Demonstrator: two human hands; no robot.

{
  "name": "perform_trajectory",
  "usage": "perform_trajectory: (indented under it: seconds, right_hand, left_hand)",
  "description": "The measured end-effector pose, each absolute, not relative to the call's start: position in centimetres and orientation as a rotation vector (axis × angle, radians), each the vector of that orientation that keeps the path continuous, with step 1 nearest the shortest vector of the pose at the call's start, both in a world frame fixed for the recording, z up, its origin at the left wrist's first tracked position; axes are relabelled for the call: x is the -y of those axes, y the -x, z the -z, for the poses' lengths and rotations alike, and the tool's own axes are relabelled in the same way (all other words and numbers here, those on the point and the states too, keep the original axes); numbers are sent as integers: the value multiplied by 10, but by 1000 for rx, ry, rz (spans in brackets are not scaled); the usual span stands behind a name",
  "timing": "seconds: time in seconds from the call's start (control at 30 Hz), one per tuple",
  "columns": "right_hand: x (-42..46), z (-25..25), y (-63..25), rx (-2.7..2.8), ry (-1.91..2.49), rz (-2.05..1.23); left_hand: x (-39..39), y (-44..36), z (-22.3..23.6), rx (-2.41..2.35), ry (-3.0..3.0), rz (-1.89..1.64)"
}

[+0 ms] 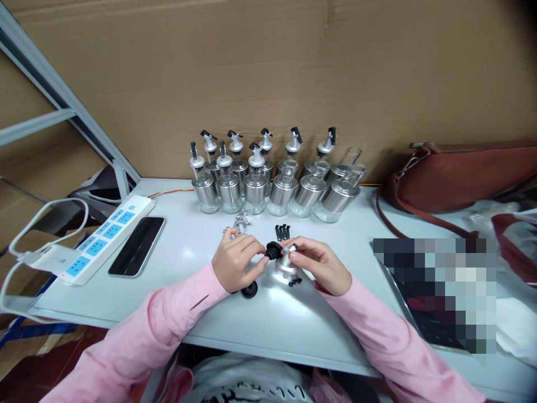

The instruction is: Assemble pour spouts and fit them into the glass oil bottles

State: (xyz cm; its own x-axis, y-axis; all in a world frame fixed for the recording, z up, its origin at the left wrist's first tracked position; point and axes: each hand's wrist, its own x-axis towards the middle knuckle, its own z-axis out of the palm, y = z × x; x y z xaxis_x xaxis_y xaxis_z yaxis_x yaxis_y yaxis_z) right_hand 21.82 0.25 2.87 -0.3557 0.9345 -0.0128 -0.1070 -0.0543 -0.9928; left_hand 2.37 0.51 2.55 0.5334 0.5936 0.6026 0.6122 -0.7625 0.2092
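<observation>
My left hand pinches a black ribbed rubber stopper between thumb and fingers. Close against it, my right hand grips a silver pourer top that has a small black lever. Whether stopper and pourer top touch, I cannot tell. Under my left hand lies another black rubber stopper, partly covered. Several small black pieces rest by my right fingers. Beyond the hands are several black levers in a row and some loose silver parts, partly hidden by my left hand.
Glass bottles with steel bands stand in rows at the back; several carry pourer tops, others have bare necks. To the left lie a phone and a power strip. A brown bag and a blurred-out flat item occupy the right.
</observation>
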Motion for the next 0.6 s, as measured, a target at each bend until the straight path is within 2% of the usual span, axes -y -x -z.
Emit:
perform_trajectory:
  seconds: [0.6]
  right_hand:
    - [-4, -28, -219, 1381, 918, -1448]
  left_hand:
    - [-8, -22, -20, 1042, 2729, 933]
